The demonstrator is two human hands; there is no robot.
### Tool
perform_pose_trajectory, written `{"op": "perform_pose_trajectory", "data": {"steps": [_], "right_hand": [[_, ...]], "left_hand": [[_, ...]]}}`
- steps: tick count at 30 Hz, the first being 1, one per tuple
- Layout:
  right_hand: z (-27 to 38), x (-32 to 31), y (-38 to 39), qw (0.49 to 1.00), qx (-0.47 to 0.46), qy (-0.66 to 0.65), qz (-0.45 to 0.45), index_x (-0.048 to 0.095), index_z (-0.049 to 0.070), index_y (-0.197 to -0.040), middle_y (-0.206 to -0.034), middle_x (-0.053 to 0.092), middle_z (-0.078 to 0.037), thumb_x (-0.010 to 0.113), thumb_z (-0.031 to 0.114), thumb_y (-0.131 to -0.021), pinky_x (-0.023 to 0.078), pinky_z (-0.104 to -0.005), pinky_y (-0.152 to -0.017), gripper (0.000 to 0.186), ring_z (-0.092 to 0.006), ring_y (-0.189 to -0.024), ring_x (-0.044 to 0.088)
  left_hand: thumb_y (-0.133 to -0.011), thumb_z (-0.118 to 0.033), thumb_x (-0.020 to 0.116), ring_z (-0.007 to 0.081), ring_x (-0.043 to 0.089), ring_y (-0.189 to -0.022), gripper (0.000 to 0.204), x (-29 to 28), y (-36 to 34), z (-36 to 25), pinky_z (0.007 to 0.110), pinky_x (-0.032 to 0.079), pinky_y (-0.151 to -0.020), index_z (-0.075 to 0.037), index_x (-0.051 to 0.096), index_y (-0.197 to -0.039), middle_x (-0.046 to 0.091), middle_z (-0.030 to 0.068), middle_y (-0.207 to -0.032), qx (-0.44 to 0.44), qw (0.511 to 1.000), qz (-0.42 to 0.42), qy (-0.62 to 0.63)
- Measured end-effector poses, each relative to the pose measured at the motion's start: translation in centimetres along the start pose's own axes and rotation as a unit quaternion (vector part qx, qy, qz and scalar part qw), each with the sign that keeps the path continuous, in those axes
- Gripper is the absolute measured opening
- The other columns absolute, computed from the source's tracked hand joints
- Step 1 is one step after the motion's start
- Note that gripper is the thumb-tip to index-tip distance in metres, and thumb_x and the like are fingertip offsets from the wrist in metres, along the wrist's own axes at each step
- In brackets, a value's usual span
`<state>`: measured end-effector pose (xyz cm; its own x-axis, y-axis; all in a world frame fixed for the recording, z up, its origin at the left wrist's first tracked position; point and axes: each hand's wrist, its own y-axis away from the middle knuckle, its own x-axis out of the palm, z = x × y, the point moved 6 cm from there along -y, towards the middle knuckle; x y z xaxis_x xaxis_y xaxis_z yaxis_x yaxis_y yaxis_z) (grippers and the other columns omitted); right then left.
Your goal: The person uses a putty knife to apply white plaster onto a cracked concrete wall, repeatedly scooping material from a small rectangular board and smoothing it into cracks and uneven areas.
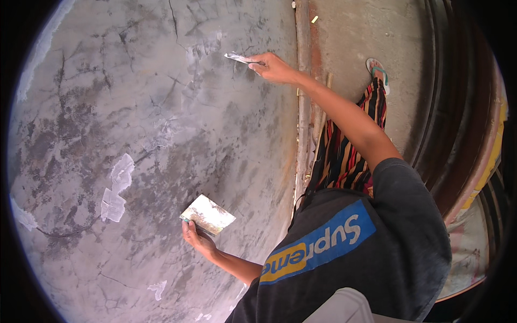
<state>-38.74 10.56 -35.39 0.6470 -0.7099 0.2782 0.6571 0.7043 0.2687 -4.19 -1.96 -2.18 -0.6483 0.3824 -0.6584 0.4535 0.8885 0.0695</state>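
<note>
My right hand (272, 68) is closed around the handle end of a narrow putty knife (237, 57). Its thin blade, coated whitish, points left toward the grey wall (81, 167); I cannot tell whether it touches the surface. Lower down, my left hand (199, 238) grips the edge of a flat rectangular plate (210, 215), shiny and pale with darker smudges, with a bit of green by the fingertips. The wall is cracked and mottled dark. A white patch (123, 172) and a second white patch (113, 204) lie along a crack, and a smaller white patch (157, 289) sits lower.
A pipe (303, 107) runs along the wall's base, with a thin stick (328, 81) beside it. My sandalled foot (378, 72) stands on the concrete floor (350, 32). Dark curved bands (458, 107) and a pale sack-like thing (468, 253) are at the right.
</note>
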Motion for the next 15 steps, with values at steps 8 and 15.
{"op": "perform_pose_trajectory", "data": {"steps": [8, 15], "right_hand": [[2.5, -1.5, -3.0, 0.997, 0.012, -0.051, -0.061, 0.052, 0.013, -0.134, -0.065, 0.048, 0.004, 0.053, 0.020, -0.096, 0.035, -0.0256, -0.045, 0.038, -0.0062, -0.050, 0.037], [1.3, -1.0, -1.7, 0.982, -0.160, 0.088, -0.040, 0.051, 0.013, -0.135, -0.065, 0.045, 0.003, 0.053, 0.019, -0.096, 0.033, -0.0236, -0.041, 0.039, -0.0049, -0.047, 0.037]], "left_hand": [[-0.089, -0.022, 0.055, 0.0103, 0.046, -0.084, 0.025, -0.3, -0.3, 0.1, 0.025, 0.035, -0.077, 0.002, 0.056, -0.097, 0.054, 0.0024, -0.089, -0.003, 1.000, 0.002, -0.011], [-0.089, -0.022, 0.056, 0.0108, 0.047, -0.083, 0.027, 0.0, 0.1, 0.1, 0.025, 0.035, -0.078, 0.003, 0.056, -0.098, 0.053, 0.0026, -0.088, -0.007, 1.000, -0.002, 0.003]]}}
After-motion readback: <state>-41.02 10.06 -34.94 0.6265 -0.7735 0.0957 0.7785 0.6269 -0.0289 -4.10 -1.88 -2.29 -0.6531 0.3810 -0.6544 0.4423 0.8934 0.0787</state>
